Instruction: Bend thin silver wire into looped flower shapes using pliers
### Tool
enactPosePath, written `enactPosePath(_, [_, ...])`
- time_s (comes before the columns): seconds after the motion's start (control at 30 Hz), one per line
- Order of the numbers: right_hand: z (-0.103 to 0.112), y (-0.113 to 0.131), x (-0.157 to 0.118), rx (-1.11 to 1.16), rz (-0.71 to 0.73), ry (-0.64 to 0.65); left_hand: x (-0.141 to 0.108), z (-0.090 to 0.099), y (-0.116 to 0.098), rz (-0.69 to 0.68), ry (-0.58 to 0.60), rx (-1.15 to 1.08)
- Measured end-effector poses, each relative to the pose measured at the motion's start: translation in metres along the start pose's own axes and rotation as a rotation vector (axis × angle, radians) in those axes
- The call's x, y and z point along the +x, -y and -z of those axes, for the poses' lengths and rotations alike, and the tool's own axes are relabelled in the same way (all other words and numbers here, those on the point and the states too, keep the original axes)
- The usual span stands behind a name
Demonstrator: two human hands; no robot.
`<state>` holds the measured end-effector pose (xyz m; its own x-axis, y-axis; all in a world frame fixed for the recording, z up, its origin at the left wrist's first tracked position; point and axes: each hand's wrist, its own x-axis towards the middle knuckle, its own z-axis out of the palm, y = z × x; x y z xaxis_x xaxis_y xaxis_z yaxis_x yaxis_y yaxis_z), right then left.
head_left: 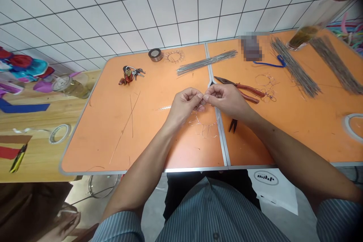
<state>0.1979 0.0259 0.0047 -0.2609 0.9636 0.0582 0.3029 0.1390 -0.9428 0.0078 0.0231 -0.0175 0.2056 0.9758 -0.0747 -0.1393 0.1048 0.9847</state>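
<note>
My left hand (pixel 187 104) and my right hand (pixel 224 98) meet over the middle of the orange table (pixel 159 143), fingertips almost touching. Both pinch a thin wire ring (pixel 208 124) with small loops around its edge, which hangs below the fingers. Red-handled pliers (pixel 249 92) lie just beyond my right hand. The black tips of another tool (pixel 233 125) show under my right wrist. Short straight wires (pixel 164 108) poke out left of my left hand. Two thin wires (pixel 130 117) lie crossed farther left.
Wire bundles (pixel 207 62) lie at the back and right (pixel 297 68). Keys (pixel 132 75), black tape (pixel 155 55), wire flowers (pixel 269 94) and a glass bottle (pixel 309 30) are on the table. A person's hand (pixel 66 221) shows at lower left.
</note>
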Motion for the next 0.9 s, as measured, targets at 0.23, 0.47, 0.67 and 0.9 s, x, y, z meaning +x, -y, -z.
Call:
enactPosePath(0.23, [0.0016, -0.0056, 0.0024, 0.027, -0.01, -0.008, 0.0004, 0.0028, -0.0022, 0.046, 0.049, -0.044])
enactPosePath(0.47, [0.0029, -0.0061, 0.0026, 0.091, -0.008, 0.041, -0.0015, 0.0024, -0.005, 0.05, 0.047, -0.029])
enactPosePath(0.67, [0.003, -0.0059, 0.0032, 0.108, -0.014, 0.05, -0.0023, 0.0015, -0.0068, 0.064, 0.042, -0.053])
enactPosePath(0.9, [0.0027, -0.004, 0.0013, 0.171, -0.056, 0.09, -0.0005, 0.0035, -0.0042, 0.03, 0.031, -0.052])
